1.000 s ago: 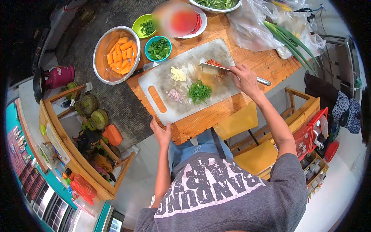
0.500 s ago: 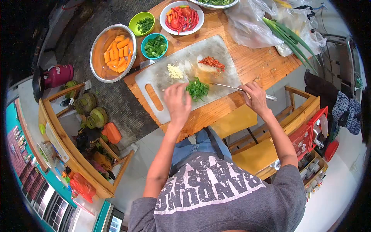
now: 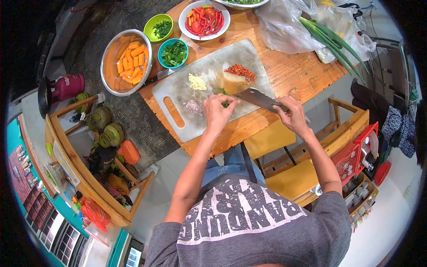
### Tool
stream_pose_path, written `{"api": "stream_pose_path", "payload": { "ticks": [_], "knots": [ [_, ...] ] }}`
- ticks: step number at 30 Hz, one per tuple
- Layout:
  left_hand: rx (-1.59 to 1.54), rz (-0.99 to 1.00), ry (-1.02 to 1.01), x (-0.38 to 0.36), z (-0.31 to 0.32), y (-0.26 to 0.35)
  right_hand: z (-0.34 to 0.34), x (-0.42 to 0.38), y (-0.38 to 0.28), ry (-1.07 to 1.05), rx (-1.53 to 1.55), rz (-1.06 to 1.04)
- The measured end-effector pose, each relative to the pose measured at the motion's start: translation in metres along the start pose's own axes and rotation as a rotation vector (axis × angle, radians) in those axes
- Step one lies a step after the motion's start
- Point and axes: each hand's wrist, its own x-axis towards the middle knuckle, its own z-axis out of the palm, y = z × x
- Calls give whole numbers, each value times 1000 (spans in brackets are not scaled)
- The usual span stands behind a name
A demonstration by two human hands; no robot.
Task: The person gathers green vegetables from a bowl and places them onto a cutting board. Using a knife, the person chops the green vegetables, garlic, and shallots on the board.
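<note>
Chopped greens: I see the small heap of chopped green leaves (image 3: 223, 101) on the grey plastic cutting board (image 3: 209, 84), almost wholly hidden beneath my left hand (image 3: 216, 113); only a few shreds show past the fingertips.
Left hand: curled over the greens, fingers bunched and pressing on them.
Right hand: my right hand (image 3: 291, 115) is closed around the handle of the broad steel cleaver (image 3: 258, 99); the blade lies flat-faced towards the camera, its tip just beside my left fingertips.
Near the hands: a small pile of pinkish minced shallot (image 3: 193, 107) sits just left of my left hand; pale minced garlic (image 3: 196, 82) lies beyond that, and a red heap of chopped chilli (image 3: 239, 71) lies ahead of the blade.
Edges: the board's near long edge runs under my left wrist, close to the edge of the wooden table (image 3: 302, 71); bare wood lies open to the right of my right hand.
Farther out: a steel bowl of carrot sticks (image 3: 126, 61), a teal bowl of greens (image 3: 174, 53) and a white plate of red chillies (image 3: 204, 20) stand past the board.
Change: half a second ago my left hand was open left of the greens and the cleaver lay edge-on, lower; now the hand covers the greens and the blade has swung up beside it.
</note>
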Motion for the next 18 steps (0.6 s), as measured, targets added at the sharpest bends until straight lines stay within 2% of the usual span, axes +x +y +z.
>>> {"api": "stream_pose_path", "payload": {
  "ticks": [3, 6, 12, 15, 18],
  "knots": [
    [347, 191, 111, -7, -9, 3, -3, 3, 5, -30, -140, -66],
    [379, 286, 201, -10, -7, -9, -4, 8, 21, -59, -317, -173],
    [293, 194, 136, -14, -7, -12, -9, 36, 28, -131, -388, -269],
    [290, 230, 202, -14, -6, -7, -6, 60, 35, -138, -413, -377],
    [270, 185, 197, -18, -3, -13, -2, 84, 31, -144, -445, -397]
  ]
}}
